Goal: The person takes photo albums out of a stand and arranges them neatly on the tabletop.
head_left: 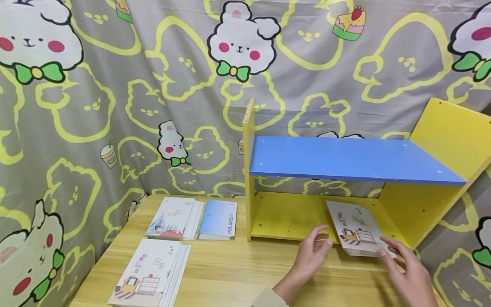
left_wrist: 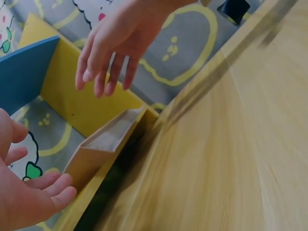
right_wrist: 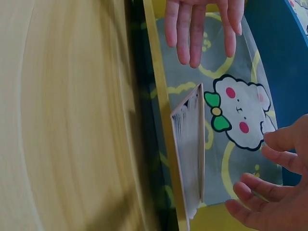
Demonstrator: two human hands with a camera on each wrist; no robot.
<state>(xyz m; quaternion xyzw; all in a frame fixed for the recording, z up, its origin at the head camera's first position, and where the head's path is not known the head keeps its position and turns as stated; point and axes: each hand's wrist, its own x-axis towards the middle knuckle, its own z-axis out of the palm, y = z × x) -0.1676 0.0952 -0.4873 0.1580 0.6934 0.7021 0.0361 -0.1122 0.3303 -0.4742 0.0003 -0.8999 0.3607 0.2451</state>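
Note:
A pale book (head_left: 354, 228) with a drawing of an armchair and drawers on its cover lies on the yellow lower board (head_left: 291, 213) of a small shelf, near the front edge. Just left of it is my left hand (head_left: 312, 251), fingers loosely bent and holding nothing. On the other side, my right hand (head_left: 408, 270) overlaps the book's corner in the head view. The right wrist view shows a gap between that hand (right_wrist: 274, 180) and the book's page edges (right_wrist: 190, 154). Both hands also appear apart from the book (left_wrist: 91, 161) in the left wrist view.
A blue upper board (head_left: 345, 157) spans above the book between yellow side panels (head_left: 249, 179). To the left on the wooden table (head_left: 222, 273) lie two stacks of pale books (head_left: 145, 273) (head_left: 174, 217) and a blue POLAROID book (head_left: 218, 218). A patterned curtain (head_left: 184, 106) hangs behind.

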